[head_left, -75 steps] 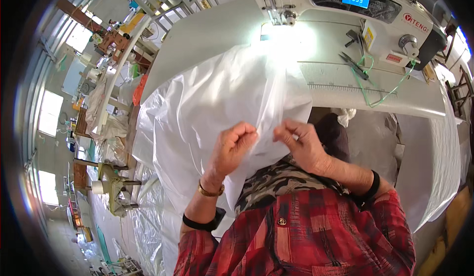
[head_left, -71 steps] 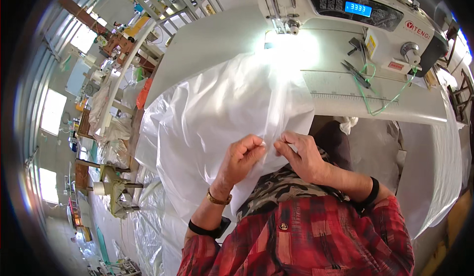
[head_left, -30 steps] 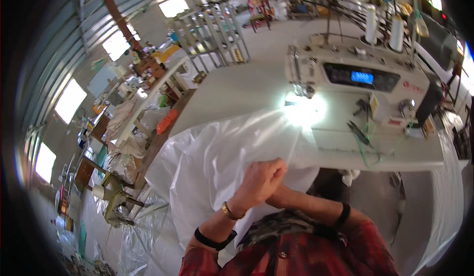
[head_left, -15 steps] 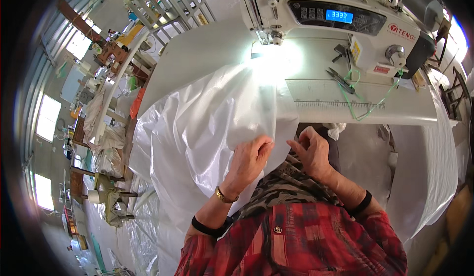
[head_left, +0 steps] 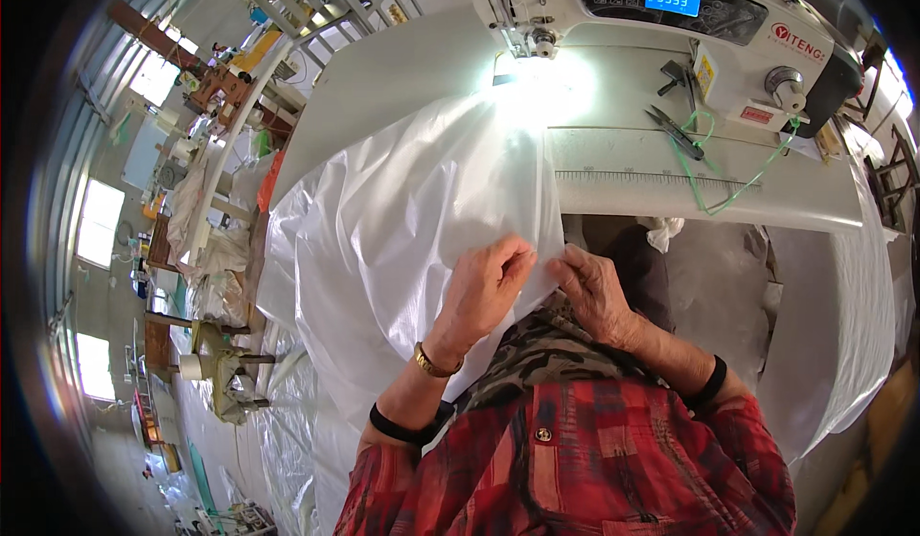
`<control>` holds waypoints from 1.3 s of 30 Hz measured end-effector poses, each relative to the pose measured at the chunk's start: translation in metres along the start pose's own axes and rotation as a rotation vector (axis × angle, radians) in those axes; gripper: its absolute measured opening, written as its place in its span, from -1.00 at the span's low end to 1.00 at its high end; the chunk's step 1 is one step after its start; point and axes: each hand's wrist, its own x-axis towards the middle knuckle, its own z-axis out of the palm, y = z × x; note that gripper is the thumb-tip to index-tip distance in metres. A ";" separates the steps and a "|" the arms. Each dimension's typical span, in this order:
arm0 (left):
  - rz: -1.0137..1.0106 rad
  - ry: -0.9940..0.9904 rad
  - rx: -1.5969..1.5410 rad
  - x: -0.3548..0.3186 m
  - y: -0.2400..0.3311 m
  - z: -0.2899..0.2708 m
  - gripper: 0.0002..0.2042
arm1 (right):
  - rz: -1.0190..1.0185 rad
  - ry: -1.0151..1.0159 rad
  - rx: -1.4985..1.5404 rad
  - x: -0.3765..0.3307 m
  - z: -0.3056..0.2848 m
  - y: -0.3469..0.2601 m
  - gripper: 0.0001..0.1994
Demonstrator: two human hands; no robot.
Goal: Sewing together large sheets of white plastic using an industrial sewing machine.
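Observation:
A shiny white plastic-like sheet runs from under the sewing machine down over the table's front edge towards me. My left hand is closed in a pinch on the sheet, close to its right edge. Just to the right, my right hand has thumb and fingers pressed together at that same edge; its fingertips partly hide what they grip. Between the hands the edge hangs in a narrow strip. A bright lamp washes out the needle area, so the presser foot is hard to make out.
Black thread snips with a green cord lie on the table, right of the needle. A dark metal tool sits behind them. A ruler scale marks the front edge. Cloth-laden benches stand at left.
My right hand has moved left and up onto the sheet's edge, where it was apart before. My left hand has shifted slightly up. The machine sits higher in view.

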 end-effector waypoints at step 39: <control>0.141 -0.308 0.401 0.033 0.014 -0.048 -0.80 | -0.366 -0.155 -0.903 0.091 -0.038 -0.020 -0.73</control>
